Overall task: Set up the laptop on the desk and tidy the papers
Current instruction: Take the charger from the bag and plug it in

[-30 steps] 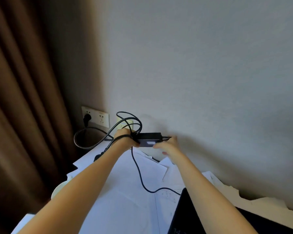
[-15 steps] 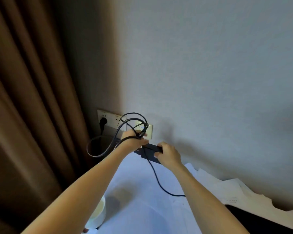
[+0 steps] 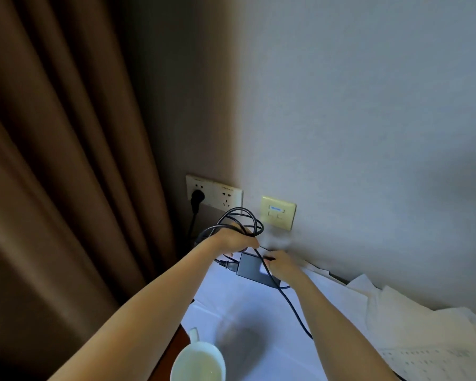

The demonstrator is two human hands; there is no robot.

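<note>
Beside the curtain (image 3: 66, 160), a plug (image 3: 197, 199) sits in the wall socket (image 3: 213, 192). The left hand (image 3: 232, 239) grips the looped cable (image 3: 242, 215). The power adapter (image 3: 252, 266), held higher a second ago, is now down at the papers (image 3: 245, 312) on the worktop (image 3: 176, 343), with the right hand (image 3: 279, 264) holding its end. Power looks nearly arranged. The laptop has left view.

I cannot read the blurred print on the papers (image 3: 423, 356). The bottom edge cuts off the white cup (image 3: 198, 362). The right hand (image 3: 282, 266) hides the power adapter's (image 3: 248, 266) far end, and the left hand (image 3: 231, 239) hides part of the cable (image 3: 241, 209).
</note>
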